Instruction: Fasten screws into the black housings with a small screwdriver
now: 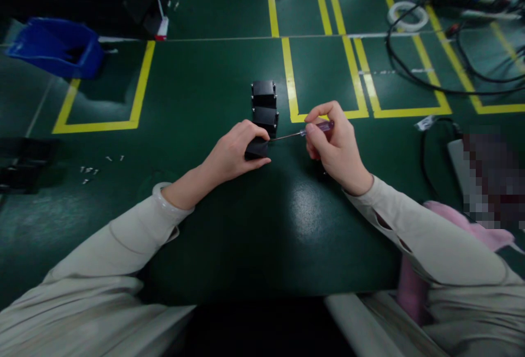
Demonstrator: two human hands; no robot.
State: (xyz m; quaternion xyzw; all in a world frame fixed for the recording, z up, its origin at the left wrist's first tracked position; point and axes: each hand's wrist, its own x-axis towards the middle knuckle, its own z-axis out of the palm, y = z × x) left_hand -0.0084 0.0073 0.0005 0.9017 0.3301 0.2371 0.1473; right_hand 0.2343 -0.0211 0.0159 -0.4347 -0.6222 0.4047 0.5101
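My left hand (238, 151) is closed around a small black block (256, 148), thumb and fingers on opposite sides of it. In my right hand (333, 146) is a screwdriver (325, 126) with a clear purple handle, its thin shaft pointing left. The shaft's tip meets the right side of the held block, near my left fingertips. Directly beyond stand two similar black blocks (264, 118) in a row, with small shiny screws at their sides. A dark item lies partly hidden under my right hand; I cannot make out what it is.
Several loose screws (88, 170) lie at the left. A blue bin (57, 48) stands at the back left, near black parts (24, 163). Yellow tape rectangles mark the green table (213, 78). At the right are a white tape roll (407, 16), black cables (426, 82) and pink cloth (455, 220).
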